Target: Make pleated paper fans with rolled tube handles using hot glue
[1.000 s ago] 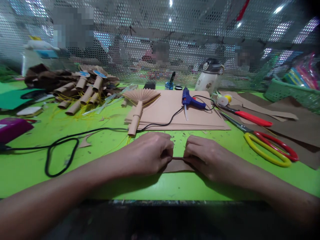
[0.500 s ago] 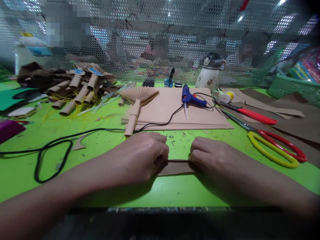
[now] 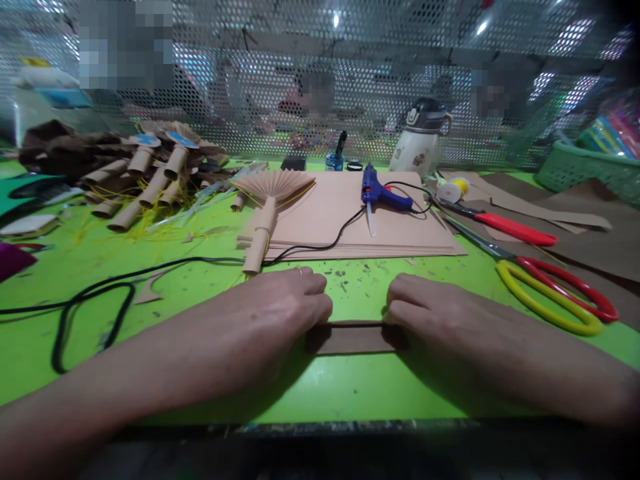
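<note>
A narrow brown paper strip (image 3: 353, 339) with a folded upper edge lies on the green table near its front edge. My left hand (image 3: 285, 303) has its curled fingers on the strip's left end, and my right hand (image 3: 425, 307) grips the right end in the same way. Both thumbs are mostly hidden. Behind my hands, a pleated paper fan on a rolled paper handle (image 3: 261, 233) leans on a stack of tan paper sheets (image 3: 320, 227). The blue glue gun (image 3: 383, 195) rests on that stack.
Large scissors (image 3: 550, 293) with red and yellow handles lie right of my hands. A black cord (image 3: 165, 267) runs across the left side. Rolled paper tubes (image 3: 145, 193) are piled at the back left. A white flask (image 3: 415, 147) and a green basket (image 3: 575, 167) stand behind.
My hands have moved slightly apart along the strip, and more of it shows between them. The view has shifted a little.
</note>
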Available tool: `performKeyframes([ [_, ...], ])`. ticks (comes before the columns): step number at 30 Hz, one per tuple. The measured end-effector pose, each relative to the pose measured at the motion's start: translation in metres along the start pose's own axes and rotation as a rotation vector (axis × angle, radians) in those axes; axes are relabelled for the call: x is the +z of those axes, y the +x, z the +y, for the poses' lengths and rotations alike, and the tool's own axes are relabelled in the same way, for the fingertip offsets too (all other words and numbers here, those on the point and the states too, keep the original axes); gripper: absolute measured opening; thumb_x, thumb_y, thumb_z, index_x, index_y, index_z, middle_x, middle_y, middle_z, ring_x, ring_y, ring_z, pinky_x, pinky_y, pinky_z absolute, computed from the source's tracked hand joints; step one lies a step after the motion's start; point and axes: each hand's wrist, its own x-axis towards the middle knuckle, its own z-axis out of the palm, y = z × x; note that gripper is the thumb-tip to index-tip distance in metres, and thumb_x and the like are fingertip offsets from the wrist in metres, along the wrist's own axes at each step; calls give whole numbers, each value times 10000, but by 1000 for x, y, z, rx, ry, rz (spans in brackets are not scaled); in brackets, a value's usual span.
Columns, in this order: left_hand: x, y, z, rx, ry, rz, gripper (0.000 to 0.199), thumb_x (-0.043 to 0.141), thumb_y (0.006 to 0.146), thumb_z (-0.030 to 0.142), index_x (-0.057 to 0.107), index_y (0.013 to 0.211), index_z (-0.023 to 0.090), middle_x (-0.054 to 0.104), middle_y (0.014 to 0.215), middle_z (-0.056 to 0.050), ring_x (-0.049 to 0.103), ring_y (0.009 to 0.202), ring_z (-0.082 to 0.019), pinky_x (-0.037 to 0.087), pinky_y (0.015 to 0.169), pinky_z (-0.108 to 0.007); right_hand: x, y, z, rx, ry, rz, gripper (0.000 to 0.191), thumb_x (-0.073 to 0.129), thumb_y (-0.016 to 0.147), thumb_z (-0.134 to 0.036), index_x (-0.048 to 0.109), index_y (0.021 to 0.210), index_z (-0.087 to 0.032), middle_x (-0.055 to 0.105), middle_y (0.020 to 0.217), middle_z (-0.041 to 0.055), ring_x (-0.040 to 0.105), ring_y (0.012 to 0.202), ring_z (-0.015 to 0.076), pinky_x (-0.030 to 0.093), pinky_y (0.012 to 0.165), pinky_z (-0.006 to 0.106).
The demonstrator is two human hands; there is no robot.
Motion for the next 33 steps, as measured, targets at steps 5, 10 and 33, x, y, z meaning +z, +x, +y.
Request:
performKeyframes([
  [5,-11,3,3,-9,47,-81,180,507,889,162,647,782,197,594,815,-33,516,699,-154,389,656,-285,2,2,1,-29,-11,103,112,558,878,-97,583,806,-179,541,801,22,427,638,132,292,571,288],
  [10,-23,16,3,-113,-213,-104,254,572,769,171,720,974,203,687,870,-22,600,787,-177,432,666,-242,1,7,-4,-34,-46,155,120,533,869,-67,596,819,-157,521,796,38,409,661,145,292,562,282],
  [33,-6,26,0,-365,-498,-128,293,522,892,358,618,704,155,475,574,43,384,535,-95,279,494,-215,-1,18,-10,-143,-27,413,185,490,911,-67,660,847,-100,584,837,104,483,750,187,405,631,317],
])
